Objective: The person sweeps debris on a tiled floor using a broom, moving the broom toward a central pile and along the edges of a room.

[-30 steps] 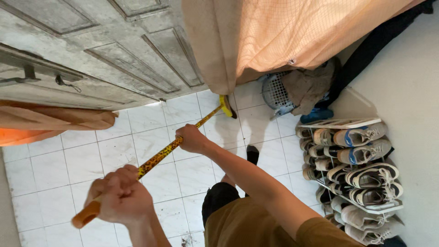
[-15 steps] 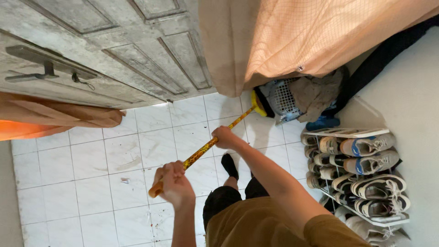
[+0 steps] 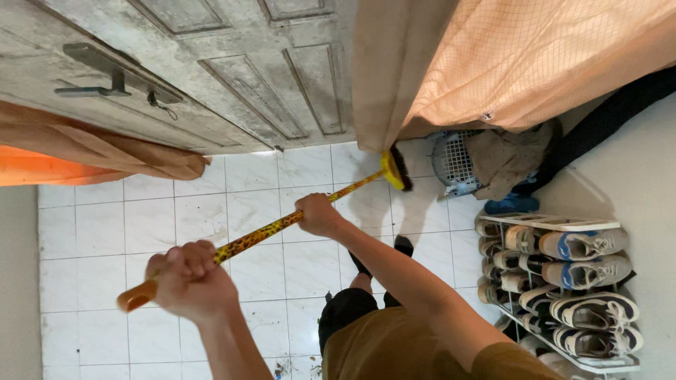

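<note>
My left hand point(image 3: 189, 273) wraps its fingers tight around the near end of the broom point(image 3: 274, 227) for leverage, while my right hand point(image 3: 318, 214) grips mid-handle to steer. The head sits far off on the tiled floor point(image 3: 162, 225), beside the curtain point(image 3: 507, 63).

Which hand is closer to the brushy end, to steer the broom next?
Probably the right hand: it grips the broom handle nearer the broom head. The left hand holds the far top end.
</note>
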